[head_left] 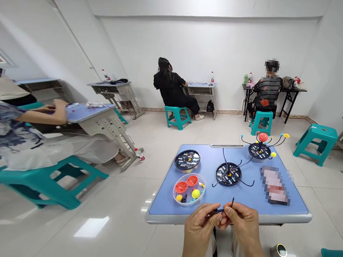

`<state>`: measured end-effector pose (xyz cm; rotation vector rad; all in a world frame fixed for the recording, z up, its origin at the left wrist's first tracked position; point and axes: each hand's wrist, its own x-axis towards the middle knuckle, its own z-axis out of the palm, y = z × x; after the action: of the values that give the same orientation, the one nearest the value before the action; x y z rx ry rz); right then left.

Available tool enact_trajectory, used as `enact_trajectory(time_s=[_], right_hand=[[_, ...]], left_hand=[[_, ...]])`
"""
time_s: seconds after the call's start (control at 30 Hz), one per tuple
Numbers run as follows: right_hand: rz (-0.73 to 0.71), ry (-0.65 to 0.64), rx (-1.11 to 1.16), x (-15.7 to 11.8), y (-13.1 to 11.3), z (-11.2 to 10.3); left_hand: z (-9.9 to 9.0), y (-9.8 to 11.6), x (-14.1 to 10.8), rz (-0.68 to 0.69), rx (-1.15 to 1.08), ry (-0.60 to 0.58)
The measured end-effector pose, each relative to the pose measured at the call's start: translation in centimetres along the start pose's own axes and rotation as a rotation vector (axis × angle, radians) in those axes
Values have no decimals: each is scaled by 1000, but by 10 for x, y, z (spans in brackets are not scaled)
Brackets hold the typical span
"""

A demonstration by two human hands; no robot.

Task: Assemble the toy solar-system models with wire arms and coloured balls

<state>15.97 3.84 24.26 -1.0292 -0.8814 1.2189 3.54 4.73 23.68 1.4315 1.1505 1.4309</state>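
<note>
My left hand (202,222) and my right hand (244,223) meet at the front edge of the desk. Both are closed on small black plastic parts (219,210), and a thin black rod (233,202) rises from my right fingertips. How the parts join is hidden by the fingers. Beyond them, a round black base (227,180) carries several bent black arms. To the left, a clear round tub (187,201) holds red half-shells (181,187), yellow balls (196,194) and small bits. A black printed disc (187,159) lies behind it.
An assembled model (262,138) with a red ball and coloured tips stands at the blue desk's (159,201) far right corner. A blurred rectangular item (275,186) lies nearby. A dark cylinder (278,251) is on the floor. Other people sit at desks; green stools (317,137) stand around.
</note>
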Motion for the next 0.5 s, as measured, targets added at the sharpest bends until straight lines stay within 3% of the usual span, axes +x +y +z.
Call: enact_trajectory(time_s=[0.17, 0.5], right_hand=[[49, 15, 44, 4, -8, -7], [0, -1, -108, 17, -18, -32]], left_hand=[[7, 7, 2, -102, -78, -45], [25, 5, 14, -23, -58, -73]])
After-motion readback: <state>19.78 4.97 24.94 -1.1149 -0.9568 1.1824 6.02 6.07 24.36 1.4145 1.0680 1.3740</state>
